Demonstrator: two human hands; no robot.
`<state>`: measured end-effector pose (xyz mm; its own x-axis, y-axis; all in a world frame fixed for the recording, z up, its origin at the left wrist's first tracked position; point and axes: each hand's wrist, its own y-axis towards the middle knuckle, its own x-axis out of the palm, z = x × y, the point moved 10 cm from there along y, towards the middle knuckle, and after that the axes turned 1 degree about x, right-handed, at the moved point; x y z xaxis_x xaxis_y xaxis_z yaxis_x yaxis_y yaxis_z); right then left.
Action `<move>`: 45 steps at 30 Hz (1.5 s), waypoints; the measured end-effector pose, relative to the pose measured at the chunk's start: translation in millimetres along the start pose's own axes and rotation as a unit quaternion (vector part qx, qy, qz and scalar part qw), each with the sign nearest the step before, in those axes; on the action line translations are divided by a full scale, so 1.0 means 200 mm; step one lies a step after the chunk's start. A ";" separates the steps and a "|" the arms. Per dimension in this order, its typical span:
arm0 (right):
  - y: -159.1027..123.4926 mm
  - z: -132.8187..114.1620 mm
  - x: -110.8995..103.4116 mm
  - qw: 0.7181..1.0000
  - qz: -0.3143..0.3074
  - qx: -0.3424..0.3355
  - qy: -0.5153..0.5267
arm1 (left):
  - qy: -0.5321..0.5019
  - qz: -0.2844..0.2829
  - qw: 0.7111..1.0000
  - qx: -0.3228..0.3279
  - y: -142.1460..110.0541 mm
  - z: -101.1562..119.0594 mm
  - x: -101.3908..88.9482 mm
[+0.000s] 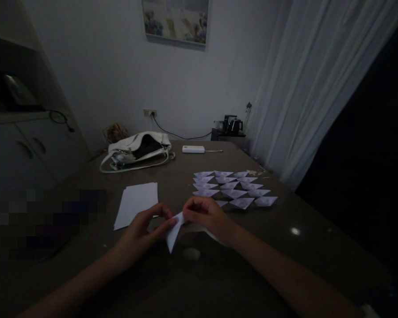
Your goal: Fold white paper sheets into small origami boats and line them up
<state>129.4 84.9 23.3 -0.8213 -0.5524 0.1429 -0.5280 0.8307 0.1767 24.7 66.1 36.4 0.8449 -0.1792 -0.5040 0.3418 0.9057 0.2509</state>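
Observation:
Between my two hands is a small piece of folded white paper [174,233], held above the dark table with one sharp corner pointing down. My left hand [145,225] pinches its left side between thumb and fingers. With curled fingers, my right hand [209,217] grips the upper right end, hiding part of the paper. Just beyond my right hand, several folded paper boats [234,193] stand in rows. A stack of white paper sheets [138,198] lies behind my left hand.
A white handbag [137,148] lies at the back left of the table [285,247]. A white power bank [193,149] with a short cable lies near the far edge. Paper scraps [254,172] are by the right edge. A black kettle [235,126] stands beyond the table.

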 end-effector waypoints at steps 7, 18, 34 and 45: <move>0.04 0.04 -0.12 0.986 0.074 -0.014 0.148 | -0.267 -0.064 0.956 -0.100 -0.01 -0.08 0.10; 0.03 0.07 -0.08 0.973 0.037 0.041 0.225 | -0.298 0.013 0.954 -0.044 0.03 -0.11 -0.01; 0.04 0.10 -0.12 0.956 0.063 0.060 0.282 | -0.240 0.070 0.966 -0.061 0.01 -0.10 -0.05; 0.02 0.11 0.03 0.992 -0.087 0.064 0.072 | -0.369 0.013 0.926 -0.079 0.03 -0.10 0.01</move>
<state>117.4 85.2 3.5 -0.6805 -0.6853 0.2595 -0.6900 0.7184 0.0880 19.0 78.9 20.1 0.9227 -0.3184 0.2172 0.3029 0.9475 0.1025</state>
